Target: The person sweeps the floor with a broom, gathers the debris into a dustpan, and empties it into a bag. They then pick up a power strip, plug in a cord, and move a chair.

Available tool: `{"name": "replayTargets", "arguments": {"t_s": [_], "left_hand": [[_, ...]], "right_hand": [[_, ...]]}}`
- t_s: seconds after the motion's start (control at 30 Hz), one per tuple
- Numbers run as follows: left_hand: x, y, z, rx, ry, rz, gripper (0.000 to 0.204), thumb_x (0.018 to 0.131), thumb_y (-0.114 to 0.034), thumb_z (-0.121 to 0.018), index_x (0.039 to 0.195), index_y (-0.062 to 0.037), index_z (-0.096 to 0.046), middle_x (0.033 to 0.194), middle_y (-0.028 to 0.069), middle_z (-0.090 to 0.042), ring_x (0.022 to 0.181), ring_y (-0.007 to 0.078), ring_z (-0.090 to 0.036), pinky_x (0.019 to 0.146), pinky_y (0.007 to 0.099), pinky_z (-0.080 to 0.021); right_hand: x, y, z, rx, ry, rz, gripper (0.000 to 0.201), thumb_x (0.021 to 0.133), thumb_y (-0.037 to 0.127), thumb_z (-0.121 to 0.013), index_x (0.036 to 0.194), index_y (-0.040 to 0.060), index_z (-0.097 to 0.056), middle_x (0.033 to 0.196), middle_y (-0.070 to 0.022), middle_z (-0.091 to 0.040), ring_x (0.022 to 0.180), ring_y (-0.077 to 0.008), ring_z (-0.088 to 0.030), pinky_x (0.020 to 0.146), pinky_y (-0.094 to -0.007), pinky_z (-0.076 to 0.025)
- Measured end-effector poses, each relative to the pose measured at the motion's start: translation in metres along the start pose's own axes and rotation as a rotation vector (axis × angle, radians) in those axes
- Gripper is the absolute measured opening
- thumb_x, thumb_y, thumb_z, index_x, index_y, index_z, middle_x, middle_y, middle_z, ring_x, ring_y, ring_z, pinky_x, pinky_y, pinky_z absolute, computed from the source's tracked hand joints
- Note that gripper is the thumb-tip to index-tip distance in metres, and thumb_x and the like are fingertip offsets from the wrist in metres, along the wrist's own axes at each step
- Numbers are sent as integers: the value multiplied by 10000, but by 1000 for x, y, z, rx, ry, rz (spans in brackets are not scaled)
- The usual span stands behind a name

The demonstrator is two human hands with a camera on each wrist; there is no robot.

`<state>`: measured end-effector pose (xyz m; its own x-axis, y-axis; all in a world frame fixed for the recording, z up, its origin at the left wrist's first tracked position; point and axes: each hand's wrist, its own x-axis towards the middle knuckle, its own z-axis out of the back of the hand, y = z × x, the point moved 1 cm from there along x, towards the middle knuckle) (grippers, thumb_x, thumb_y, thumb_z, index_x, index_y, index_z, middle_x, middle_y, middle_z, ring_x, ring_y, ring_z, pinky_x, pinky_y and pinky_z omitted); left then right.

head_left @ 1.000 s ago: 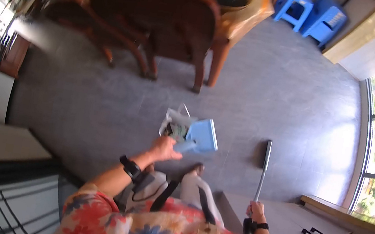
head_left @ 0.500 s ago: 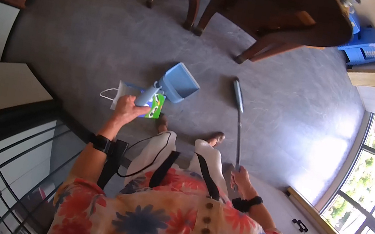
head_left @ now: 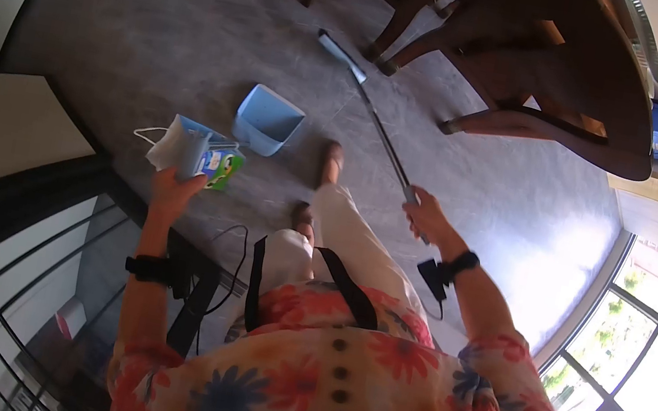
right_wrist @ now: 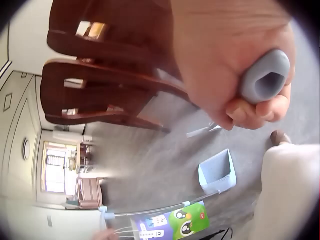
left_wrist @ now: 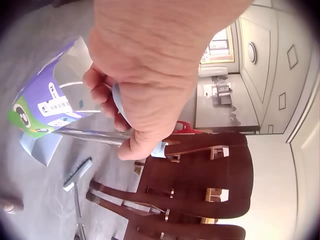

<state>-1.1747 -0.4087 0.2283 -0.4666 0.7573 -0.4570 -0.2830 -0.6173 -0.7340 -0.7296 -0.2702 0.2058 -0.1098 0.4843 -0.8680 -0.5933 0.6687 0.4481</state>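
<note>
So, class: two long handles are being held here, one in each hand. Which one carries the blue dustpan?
The handle in the left hand: its blue dustpan sits on the floor. The right hand holds the broom.

A grey stone-patterned floor (head_left: 160,17) spreads below; dark brown wooden chairs (head_left: 537,75) stand beyond; bright barred windows (head_left: 641,384) glow rightward.

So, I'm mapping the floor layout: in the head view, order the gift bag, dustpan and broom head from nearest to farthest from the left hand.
1. Gift bag, gripped along with the dustpan's handle by the left hand.
2. Dustpan, on the floor just beyond.
3. Broom head, farthest, by the chair legs.
</note>
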Motion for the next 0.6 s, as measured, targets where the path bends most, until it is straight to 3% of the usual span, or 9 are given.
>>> {"name": "replayTargets", "arguments": {"t_s": [0.07,0.1,0.2,0.27,0.33,0.37,0.4,0.5,0.6], "left_hand": [[11,0,19,-7,-11,44,336,682,-221,-723,867,49,-643,745,76,-651,676,139,-592,612,298,-464],[18,2,28,-4,-11,47,336,682,-221,-723,867,49,-643,745,76,-651,676,139,-592,612,298,-464],[32,10,46,126,-83,146,373,662,-239,-725,882,49,-638,741,111,-654,679,178,-613,615,319,-464],[42,22,51,276,-171,175,411,631,-263,-730,885,46,-634,741,158,-648,682,235,-629,628,347,-466],[53,17,63,235,-223,163,428,618,-276,-733,886,42,-634,737,174,-641,686,258,-630,636,356,-466],[59,15,72,204,-226,150,444,604,-289,-736,887,38,-635,733,191,-634,691,281,-631,644,366,-467],[63,11,82,139,-232,215,427,607,-275,-733,885,35,-638,740,169,-646,680,251,-634,630,359,-467],[76,1,101,6,-350,188,402,605,-261,-733,861,36,-646,714,139,-648,648,212,-626,605,339,-465],[86,-14,127,67,-397,279,351,615,-234,-728,826,36,-653,674,106,-640,614,168,-605,582,319,-460]], "right_hand": [[28,28,-8,-27,-14,-5,449,789,101,-540,1224,77,-429,606,-50,-464,403,-138,-449,315,-301,-377],[43,39,-15,-82,-6,-29,379,778,80,-517,1146,50,-434,590,-64,-467,405,-167,-467,311,-327,-380],[68,50,-27,-262,95,-13,253,755,43,-490,999,22,-426,573,-107,-478,422,-223,-503,314,-370,-395],[65,64,-27,-405,156,55,291,749,60,-516,1027,1,-449,590,-140,-515,445,-233,-539,354,-366,-439],[60,101,-14,-297,341,18,294,783,95,-545,1056,16,-472,601,-90,-517,418,-174,-509,356,-320,-423],[46,132,-14,-93,383,-114,285,808,100,-540,1078,34,-477,601,-43,-489,394,-113,-445,339,-289,-386],[40,159,-14,-71,410,-141,279,816,96,-534,1084,47,-480,599,-29,-473,389,-95,-414,337,-274,-370],[34,228,-22,-137,463,-158,313,824,91,-533,1130,70,-471,606,-10,-451,387,-67,-377,336,-242,-348],[51,278,-39,-178,503,-134,339,823,88,-534,1155,86,-465,606,-8,-443,388,-65,-372,335,-233,-339]]}}
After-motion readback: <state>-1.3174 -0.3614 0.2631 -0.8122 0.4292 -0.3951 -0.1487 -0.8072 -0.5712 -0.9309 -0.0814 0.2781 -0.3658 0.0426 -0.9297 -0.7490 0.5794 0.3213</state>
